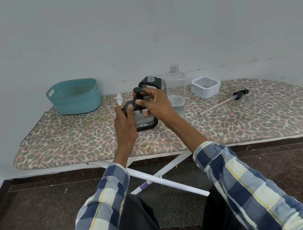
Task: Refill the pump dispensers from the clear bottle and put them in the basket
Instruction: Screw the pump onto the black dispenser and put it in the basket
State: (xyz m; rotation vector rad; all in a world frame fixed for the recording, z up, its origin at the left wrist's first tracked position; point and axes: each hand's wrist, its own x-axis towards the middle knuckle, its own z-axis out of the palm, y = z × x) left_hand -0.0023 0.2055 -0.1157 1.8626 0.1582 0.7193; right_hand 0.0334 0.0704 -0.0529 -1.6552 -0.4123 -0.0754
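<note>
A black-framed pump dispenser (146, 122) stands on the ironing board (72, 141) in the middle. My left hand (124, 124) grips its left shoulder. My right hand (155, 104) pinches the black pump head (137, 93) at its neck. Behind it stands a second black dispenser (151, 81) with an open neck. To its right the clear bottle (176, 90) stands uncapped with a little liquid at the bottom. A loose black pump with its long tube (228, 99) lies on the board at the right. The teal basket (74, 96) sits at the back left.
A white pump head (119, 98) stands between the basket and my hands. A white square container (205, 86) sits at the back right. The board runs along a grey wall. Its white crossed legs (165, 181) stand on the dark floor in front of my knees.
</note>
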